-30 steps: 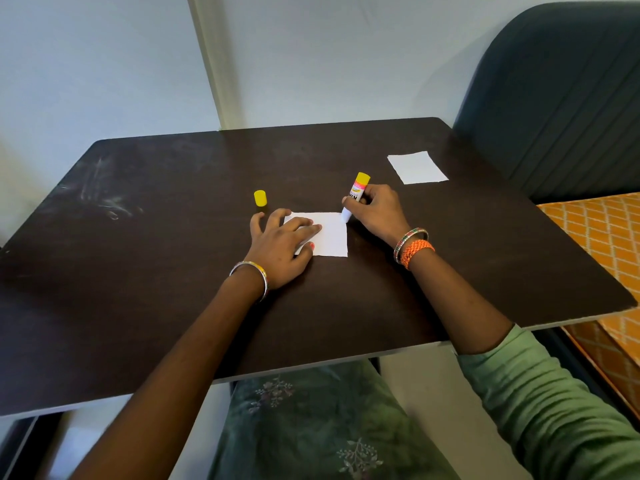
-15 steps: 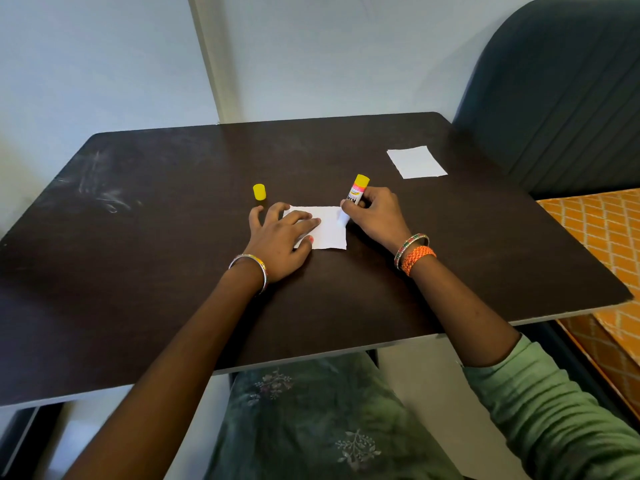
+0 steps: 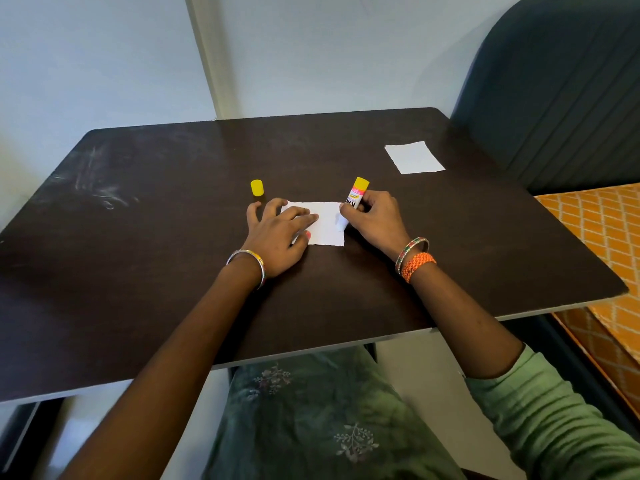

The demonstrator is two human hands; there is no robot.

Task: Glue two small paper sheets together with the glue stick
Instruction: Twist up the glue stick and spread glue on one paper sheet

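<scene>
Now right hand [image 3: 375,221] grips glue stick [image 3: 355,202] (tilted); left hand [image 3: 277,233] flat, pressing sheet [image 3: 327,225].

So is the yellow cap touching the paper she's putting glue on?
Apart. The head view shows the yellow cap standing upright beyond the paper, with a strip of dark table between them.

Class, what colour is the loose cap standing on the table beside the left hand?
Yellow. The cap stands apart from the glue stick, shown best in the head view.
</scene>
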